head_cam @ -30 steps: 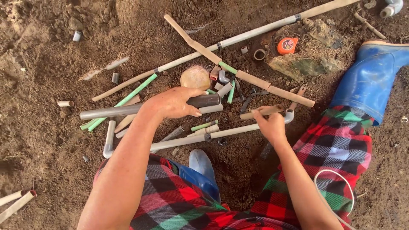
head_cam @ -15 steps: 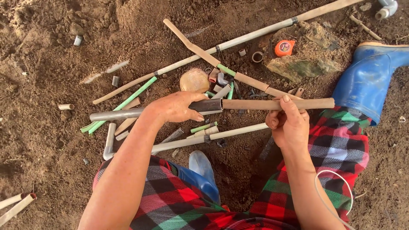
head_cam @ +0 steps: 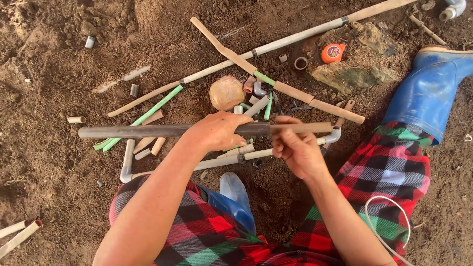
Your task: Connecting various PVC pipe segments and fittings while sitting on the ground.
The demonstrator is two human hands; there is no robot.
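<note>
- Bare brown dirt floor [head_cam: 44,167], seen from above; the person sits on it in red, green and white plaid trousers [head_cam: 394,162] and blue rubber boots [head_cam: 428,93].
- Far left: a small grey pipe offcut [head_cam: 89,42]; lower down, a short tan stub [head_cam: 76,119]. Two tan pipe ends [head_cam: 19,235] lie at the near left corner.
- Left of centre: a green pipe [head_cam: 148,116] lies slanted, beside a white pipe with an elbow [head_cam: 128,160].
- Dark grey pipe [head_cam: 133,131] is held level above the clutter, its free end reaching out to the left.
- Left hand [head_cam: 219,130]: grip closed right around the dark grey pipe near its right end.
- Just beyond that hand: a round tan stone [head_cam: 226,92] and a heap of small fittings [head_cam: 256,91].
- Tan pipe [head_cam: 300,128] runs in line with the grey one, meeting it end to end just right of the left hand; whether it enters the grey pipe cannot be told.
- Right hand [head_cam: 300,150]: grip pinched on the tan pipe from the near side, fingers [head_cam: 283,135] curled up over it.
- Far side: a long white and tan pipe run [head_cam: 295,39] crosses slantwise, a second jointed run [head_cam: 295,93] lying over it.
- Far right: an orange tape measure [head_cam: 333,52] next to a flat rock [head_cam: 354,76]; a thin white cord [head_cam: 384,216] loops on the right thigh.
</note>
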